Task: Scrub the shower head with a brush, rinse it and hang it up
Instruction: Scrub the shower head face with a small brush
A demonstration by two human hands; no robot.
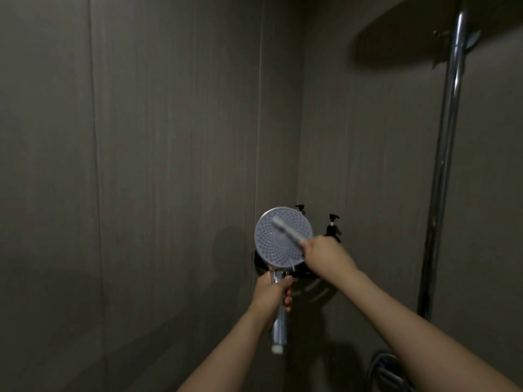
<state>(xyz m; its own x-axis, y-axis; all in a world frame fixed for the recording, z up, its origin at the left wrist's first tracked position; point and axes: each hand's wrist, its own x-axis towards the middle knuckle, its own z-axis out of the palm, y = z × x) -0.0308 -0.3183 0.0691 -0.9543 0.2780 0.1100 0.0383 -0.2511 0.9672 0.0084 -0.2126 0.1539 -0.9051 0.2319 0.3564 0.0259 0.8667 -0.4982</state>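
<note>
In a dim shower stall, I am holding the shower head (pixel 283 238) up in front of me, its round nozzle face turned toward me just below the centre of the view. My left hand (pixel 272 293) is wrapping its fingers around the chrome handle, gripping it just beneath the round face, at the six o'clock edge. My right hand (pixel 325 254) is coming in from four o'clock with its fingers closed around the end of a pale brush (pixel 285 229), whose tip is lying across the face toward eleven o'clock; it appears to be touching the nozzles, though blur is softening the contact. Behind the head, in the wall corner, two dark pump bottles (pixel 332 225) are standing on a black corner shelf (pixel 305 274), one peeking out at one o'clock of the face, the other at three o'clock. The chrome riser rail (pixel 441 165) is running up the right wall. As I judge it, scrubbing is under way: no water is showing, so rinsing and hanging the head up are both still ahead.
</note>
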